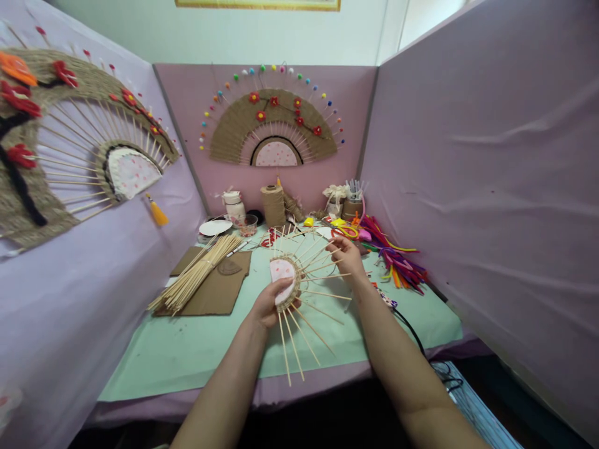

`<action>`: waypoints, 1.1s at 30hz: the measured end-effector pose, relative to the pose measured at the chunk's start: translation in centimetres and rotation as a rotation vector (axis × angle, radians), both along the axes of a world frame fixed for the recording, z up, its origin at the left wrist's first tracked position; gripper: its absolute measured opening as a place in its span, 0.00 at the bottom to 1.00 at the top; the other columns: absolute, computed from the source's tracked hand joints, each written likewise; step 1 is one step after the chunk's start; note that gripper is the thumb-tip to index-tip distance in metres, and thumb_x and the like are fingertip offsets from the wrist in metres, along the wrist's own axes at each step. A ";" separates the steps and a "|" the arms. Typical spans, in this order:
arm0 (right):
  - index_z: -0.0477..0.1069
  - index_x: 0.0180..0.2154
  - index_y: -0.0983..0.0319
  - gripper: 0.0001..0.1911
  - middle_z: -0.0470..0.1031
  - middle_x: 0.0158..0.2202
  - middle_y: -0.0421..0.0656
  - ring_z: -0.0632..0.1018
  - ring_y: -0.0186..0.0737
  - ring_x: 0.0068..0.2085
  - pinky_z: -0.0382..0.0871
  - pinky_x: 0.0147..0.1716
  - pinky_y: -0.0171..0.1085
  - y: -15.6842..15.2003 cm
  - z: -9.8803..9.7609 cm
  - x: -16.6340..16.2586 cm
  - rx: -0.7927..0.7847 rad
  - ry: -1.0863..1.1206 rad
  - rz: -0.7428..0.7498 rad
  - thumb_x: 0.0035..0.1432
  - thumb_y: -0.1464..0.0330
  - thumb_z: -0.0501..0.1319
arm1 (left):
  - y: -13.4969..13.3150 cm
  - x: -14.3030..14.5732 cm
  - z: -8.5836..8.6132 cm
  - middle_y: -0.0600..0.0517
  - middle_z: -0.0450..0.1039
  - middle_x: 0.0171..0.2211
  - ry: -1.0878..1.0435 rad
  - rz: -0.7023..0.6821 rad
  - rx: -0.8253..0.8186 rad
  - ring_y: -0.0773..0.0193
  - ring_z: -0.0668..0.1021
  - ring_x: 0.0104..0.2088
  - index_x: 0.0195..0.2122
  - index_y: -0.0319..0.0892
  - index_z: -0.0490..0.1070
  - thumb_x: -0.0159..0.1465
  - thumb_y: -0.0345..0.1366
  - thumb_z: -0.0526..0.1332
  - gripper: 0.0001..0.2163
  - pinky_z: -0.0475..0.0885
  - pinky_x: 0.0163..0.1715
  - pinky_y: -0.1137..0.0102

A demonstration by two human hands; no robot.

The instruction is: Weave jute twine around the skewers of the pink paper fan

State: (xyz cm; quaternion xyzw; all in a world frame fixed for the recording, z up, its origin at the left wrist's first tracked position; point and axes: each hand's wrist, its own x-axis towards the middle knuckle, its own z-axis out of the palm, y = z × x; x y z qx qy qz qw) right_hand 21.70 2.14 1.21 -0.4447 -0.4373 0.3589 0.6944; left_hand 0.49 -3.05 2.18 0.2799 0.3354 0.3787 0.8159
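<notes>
My left hand (270, 305) grips a half-made fan (285, 274) by its pale pink centre piece, thumb pressed on top. Thin wooden sticks radiate from that centre, with jute twine woven round its rim. My right hand (345, 254) is closed among the sticks on the fan's upper right side, fingers pinched around something too thin to make out, perhaps twine. The fan hangs just above the green table mat (196, 355).
A bundle of bamboo sticks (199, 274) lies on brown cardboard (219, 293) at the left. A jute spool (274, 206), jars, a white plate (215, 227) and scissors (345, 232) stand at the back. Coloured pipe cleaners (397, 259) lie right. Finished fans hang on the partition walls.
</notes>
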 end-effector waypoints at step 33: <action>0.67 0.29 0.62 0.08 0.70 0.27 0.40 0.69 0.36 0.28 0.63 0.31 0.36 -0.6 -0.7 -4.0 0.098 -0.187 -0.094 0.46 0.64 0.61 | -1.6 0.9 -0.3 0.47 0.75 0.27 -0.026 -0.153 0.159 0.65 0.75 0.23 0.35 0.32 0.72 0.44 0.28 0.68 0.15 0.73 0.25 0.70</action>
